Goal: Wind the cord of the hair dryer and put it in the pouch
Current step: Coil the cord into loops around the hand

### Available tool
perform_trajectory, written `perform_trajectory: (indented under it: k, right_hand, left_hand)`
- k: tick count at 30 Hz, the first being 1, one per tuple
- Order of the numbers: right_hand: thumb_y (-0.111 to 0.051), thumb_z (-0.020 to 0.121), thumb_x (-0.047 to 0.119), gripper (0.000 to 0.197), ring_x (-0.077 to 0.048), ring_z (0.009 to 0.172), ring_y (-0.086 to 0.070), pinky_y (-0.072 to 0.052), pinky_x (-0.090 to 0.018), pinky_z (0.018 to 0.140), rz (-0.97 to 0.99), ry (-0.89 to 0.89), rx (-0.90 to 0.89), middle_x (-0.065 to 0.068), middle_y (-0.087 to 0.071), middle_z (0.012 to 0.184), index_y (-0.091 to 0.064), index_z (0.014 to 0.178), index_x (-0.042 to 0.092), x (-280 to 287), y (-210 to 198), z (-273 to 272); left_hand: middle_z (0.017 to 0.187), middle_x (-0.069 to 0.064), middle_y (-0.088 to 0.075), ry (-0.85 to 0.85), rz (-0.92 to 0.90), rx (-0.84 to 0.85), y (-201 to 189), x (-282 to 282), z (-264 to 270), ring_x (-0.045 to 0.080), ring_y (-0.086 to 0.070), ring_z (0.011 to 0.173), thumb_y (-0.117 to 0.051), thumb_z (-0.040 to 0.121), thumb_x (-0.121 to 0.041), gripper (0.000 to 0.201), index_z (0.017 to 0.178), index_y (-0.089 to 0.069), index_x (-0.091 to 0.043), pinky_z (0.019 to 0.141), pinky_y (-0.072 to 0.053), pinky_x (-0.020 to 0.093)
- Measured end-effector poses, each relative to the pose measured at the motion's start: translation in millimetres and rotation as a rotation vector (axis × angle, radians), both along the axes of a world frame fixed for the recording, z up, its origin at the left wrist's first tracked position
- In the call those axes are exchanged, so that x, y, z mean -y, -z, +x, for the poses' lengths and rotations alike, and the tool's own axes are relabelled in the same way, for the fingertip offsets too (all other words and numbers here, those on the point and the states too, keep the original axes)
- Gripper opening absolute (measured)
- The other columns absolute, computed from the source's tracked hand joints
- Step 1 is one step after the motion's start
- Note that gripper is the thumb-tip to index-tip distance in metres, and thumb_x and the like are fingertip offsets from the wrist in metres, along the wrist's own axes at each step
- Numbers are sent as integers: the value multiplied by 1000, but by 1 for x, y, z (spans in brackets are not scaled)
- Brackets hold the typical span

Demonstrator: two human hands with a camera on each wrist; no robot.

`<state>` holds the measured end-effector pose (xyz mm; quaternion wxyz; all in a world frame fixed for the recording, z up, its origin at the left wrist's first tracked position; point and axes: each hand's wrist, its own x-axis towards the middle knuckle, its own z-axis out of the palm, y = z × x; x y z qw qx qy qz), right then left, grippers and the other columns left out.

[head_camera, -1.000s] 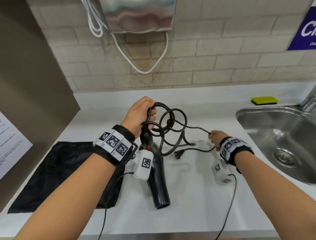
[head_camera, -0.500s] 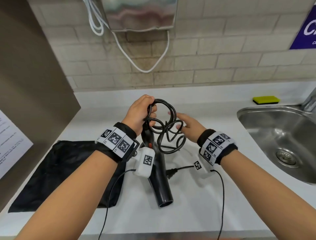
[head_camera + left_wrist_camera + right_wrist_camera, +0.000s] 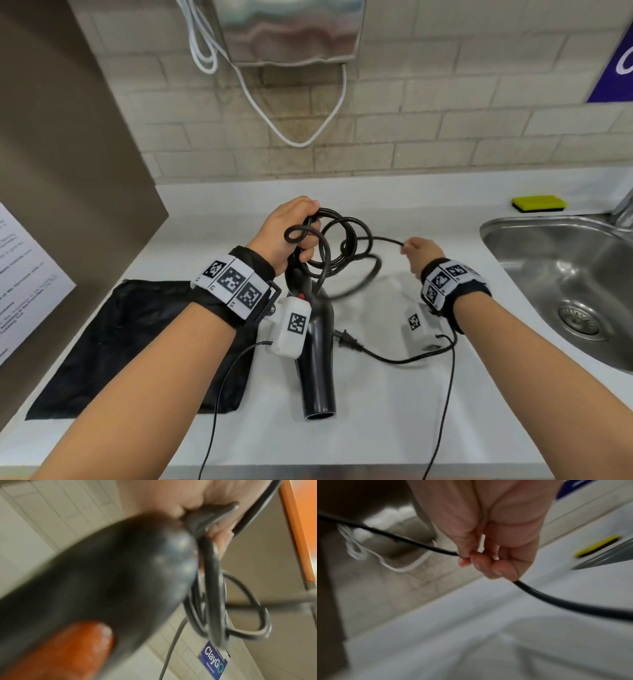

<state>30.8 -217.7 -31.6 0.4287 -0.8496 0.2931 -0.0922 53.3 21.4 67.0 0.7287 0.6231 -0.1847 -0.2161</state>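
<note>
A black hair dryer (image 3: 317, 363) (image 3: 106, 582) hangs nozzle-down over the white counter, with a red switch (image 3: 68, 650) on its handle. My left hand (image 3: 289, 236) grips the handle end together with several loops of the black cord (image 3: 346, 253) (image 3: 211, 601). My right hand (image 3: 419, 251) (image 3: 481, 559) is to the right and pinches a free stretch of cord (image 3: 423, 547) between thumb and fingertips. The plug (image 3: 347, 339) lies on the counter beside the dryer. The black pouch (image 3: 137, 346) lies flat at the left.
A steel sink (image 3: 565, 291) is set into the counter (image 3: 376, 411) at the right, with a yellow sponge (image 3: 537, 204) behind it. A metal wall unit (image 3: 291, 31) with a white cable (image 3: 294, 137) hangs above. A brown panel (image 3: 68, 171) stands at the left.
My right hand left the coil at the left hand and moved back out to the right, pinching a new stretch of cord. The plug end slid closer to the dryer.
</note>
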Motion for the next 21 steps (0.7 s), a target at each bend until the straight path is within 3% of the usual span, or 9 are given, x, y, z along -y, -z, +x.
perform_trajectory:
  k: [3,7,10,12,14,16,18,20,21]
  right_hand:
    - [-49,90,12,19,-29,107,-58,-49,-31,90,-334,-109,-502,-15,-57,118,-60,106,10,36,28,-13]
    - [-54,87,14,32,-25,115,-56,-45,-30,98,-529,-207,-709,-9,-56,128,-57,118,8,61,49,-37]
    - [-43,92,10,35,-26,101,-60,-48,-26,83,-205,-100,-422,-9,-59,122,-56,125,10,46,38,-29]
    - [-43,91,8,35,-14,69,-54,-43,-10,55,-72,-44,-128,-9,-61,115,-58,122,14,24,23,-23]
    - [-44,93,9,31,0,63,-49,-36,0,42,-7,-123,95,-5,-61,115,-59,120,13,-1,4,-18]
    - [-41,95,6,30,10,55,-53,-37,0,44,88,-272,260,-6,-59,109,-57,121,6,-30,-21,-16]
    - [-44,92,-1,31,14,63,-55,-47,-5,63,89,-429,332,-5,-60,107,-59,118,5,-57,-43,-17]
    - [-52,86,-4,35,1,92,-57,-46,-22,91,-14,-625,316,2,-62,106,-63,113,15,-75,-55,-20]
    - [-53,85,-4,39,-6,90,-57,-46,-27,89,-30,-741,295,3,-63,101,-63,112,23,-81,-55,-21]
  left_hand:
    - [49,-4,-28,-7,35,-39,0,-2,-1,6,-20,34,-35,97,-14,30,68,-32,-18,36,-16,13]
    - [51,-4,-27,-69,-27,-68,1,-15,4,8,-19,35,-34,98,-17,29,69,-35,-15,32,-21,14]
    - [48,-5,-31,-101,-37,-72,2,-17,8,8,-20,34,-35,98,-18,29,70,-37,-14,30,-23,15]
    - [47,-5,-34,-95,-34,-59,2,-12,9,8,-21,34,-35,98,-18,28,70,-38,-13,30,-24,15]
    - [47,-5,-35,-85,-22,-45,2,-6,9,8,-22,34,-36,97,-18,28,71,-39,-12,31,-24,15]
    - [47,-5,-35,-72,-5,-32,1,0,7,8,-23,33,-36,97,-17,27,72,-39,-12,31,-24,15]
    - [47,-5,-35,-57,3,-19,0,5,5,7,-23,33,-36,98,-17,25,73,-39,-12,31,-24,15]
    - [47,-5,-34,-56,-3,-11,-1,8,3,8,-23,32,-37,98,-17,25,73,-38,-11,31,-24,15]
    - [47,-4,-34,-58,-12,-11,-1,10,2,8,-23,32,-37,98,-16,26,73,-38,-10,31,-24,15]
